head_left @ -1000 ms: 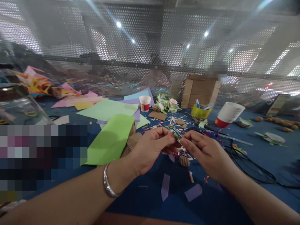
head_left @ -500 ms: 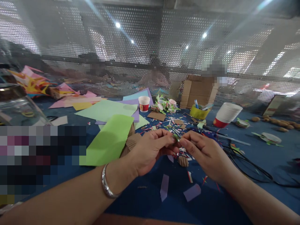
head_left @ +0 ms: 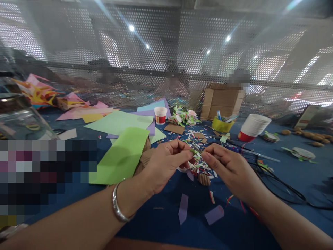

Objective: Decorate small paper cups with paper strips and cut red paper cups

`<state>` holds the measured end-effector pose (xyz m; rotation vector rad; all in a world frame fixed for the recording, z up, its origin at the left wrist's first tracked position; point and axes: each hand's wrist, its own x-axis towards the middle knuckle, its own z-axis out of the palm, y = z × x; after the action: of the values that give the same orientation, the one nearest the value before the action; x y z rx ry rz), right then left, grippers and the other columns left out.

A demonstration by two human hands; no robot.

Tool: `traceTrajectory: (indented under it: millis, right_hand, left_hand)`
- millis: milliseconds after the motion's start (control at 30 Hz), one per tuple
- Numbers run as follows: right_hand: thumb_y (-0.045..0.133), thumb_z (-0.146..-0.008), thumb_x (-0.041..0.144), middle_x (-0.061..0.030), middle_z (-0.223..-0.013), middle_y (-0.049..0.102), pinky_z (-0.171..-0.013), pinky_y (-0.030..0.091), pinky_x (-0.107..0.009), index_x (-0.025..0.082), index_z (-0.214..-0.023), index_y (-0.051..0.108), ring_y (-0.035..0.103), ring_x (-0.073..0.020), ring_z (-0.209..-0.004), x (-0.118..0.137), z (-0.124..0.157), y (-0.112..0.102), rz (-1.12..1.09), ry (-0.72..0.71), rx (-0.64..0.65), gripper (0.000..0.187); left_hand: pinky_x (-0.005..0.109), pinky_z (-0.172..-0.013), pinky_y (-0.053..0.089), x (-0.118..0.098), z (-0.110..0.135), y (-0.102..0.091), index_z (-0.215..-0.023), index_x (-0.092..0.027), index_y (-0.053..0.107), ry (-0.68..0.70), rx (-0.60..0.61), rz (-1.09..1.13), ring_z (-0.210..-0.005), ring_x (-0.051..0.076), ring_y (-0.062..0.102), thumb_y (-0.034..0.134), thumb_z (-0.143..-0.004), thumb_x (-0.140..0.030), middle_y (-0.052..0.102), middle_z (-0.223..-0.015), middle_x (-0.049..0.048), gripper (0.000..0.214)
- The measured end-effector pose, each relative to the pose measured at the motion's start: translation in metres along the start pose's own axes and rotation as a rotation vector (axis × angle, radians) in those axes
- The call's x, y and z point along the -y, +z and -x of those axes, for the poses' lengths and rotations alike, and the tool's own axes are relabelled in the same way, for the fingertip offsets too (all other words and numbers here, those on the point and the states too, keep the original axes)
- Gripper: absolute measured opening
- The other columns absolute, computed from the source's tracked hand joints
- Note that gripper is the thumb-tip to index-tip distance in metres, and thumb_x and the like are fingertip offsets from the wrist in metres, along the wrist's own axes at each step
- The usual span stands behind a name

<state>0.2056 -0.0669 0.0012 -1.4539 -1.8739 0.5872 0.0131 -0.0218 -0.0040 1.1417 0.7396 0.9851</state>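
My left hand (head_left: 169, 165), with a silver bangle at the wrist, pinches a small green paper piece (head_left: 193, 151) between thumb and fingers. Most of that piece is hidden by the fingertips. Just to its right, my right hand (head_left: 226, 166) has thumb and forefinger pressed together; whether anything is between them I cannot make out. A narrow gap separates the two hands. Below and behind them lies a heap of paper scraps (head_left: 199, 163) in white, red and green. Close under the hands is a corrugated cardboard piece (head_left: 204, 179).
A bright green sheet (head_left: 122, 156) lies left of my hands. Behind are a paper cup (head_left: 160, 115), paper turtles (head_left: 183, 116) and a yellow holder (head_left: 222, 124). Stacked cups (head_left: 253, 127) lean at the right, near a black cable (head_left: 281, 189). Purple strips (head_left: 183, 209) lie in front.
My right hand has come slightly away from my left, opening a small gap between the fingertips. The green piece stays in the left hand.
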Motion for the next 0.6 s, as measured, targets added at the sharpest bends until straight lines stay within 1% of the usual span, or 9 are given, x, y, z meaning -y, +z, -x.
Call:
traceTrajectory:
  millis: [167, 300, 433, 600]
  right_hand:
    - [0.045, -0.102, 0.061, 0.0037, -0.067, 0.054, -0.056, 0.035, -0.027, 0.024, -0.087, 0.058, 0.046, -0.0134, -0.062, 0.0005, 0.0003, 0.0014, 0.025, 0.003, 0.035, 0.042]
    - [0.045, -0.102, 0.061, 0.003, -0.069, 0.058, -0.057, 0.036, -0.028, 0.024, -0.088, 0.059, 0.049, -0.0137, -0.063, 0.0019, 0.0004, 0.0007, 0.047, 0.001, 0.037, 0.042]
    - [0.045, -0.103, 0.059, 0.0035, -0.069, 0.057, -0.058, 0.037, -0.027, 0.024, -0.088, 0.059, 0.05, -0.0135, -0.063, 0.0034, 0.0015, -0.0005, 0.051, -0.01, 0.041, 0.041]
    - [0.045, -0.103, 0.06, 0.0028, -0.07, 0.06, -0.057, 0.038, -0.027, 0.024, -0.089, 0.06, 0.051, -0.014, -0.063, 0.0035, 0.0026, -0.0016, 0.059, -0.007, 0.051, 0.041]
  left_hand:
    - [0.021, -0.056, 0.042, -0.0014, 0.0019, 0.0016, -0.075, -0.015, 0.062, 0.005, -0.005, -0.039, -0.054, 0.006, 0.055, 0.079, -0.071, -0.023, 0.064, -0.063, -0.0028, 0.019]
    - [0.02, -0.056, 0.043, -0.001, 0.0026, 0.0016, -0.075, -0.014, 0.062, 0.012, 0.006, -0.037, -0.056, 0.006, 0.056, 0.078, -0.072, -0.022, 0.066, -0.066, -0.0018, 0.017]
    - [0.021, -0.056, 0.044, -0.001, 0.002, 0.0016, -0.076, -0.014, 0.063, 0.007, -0.02, -0.045, -0.055, 0.006, 0.055, 0.077, -0.07, -0.021, 0.063, -0.064, -0.0026, 0.017]
    - [0.021, -0.056, 0.043, -0.0022, 0.0015, 0.0029, -0.075, -0.015, 0.062, -0.01, -0.025, -0.055, -0.055, 0.006, 0.053, 0.076, -0.069, -0.02, 0.064, -0.064, -0.0018, 0.017]
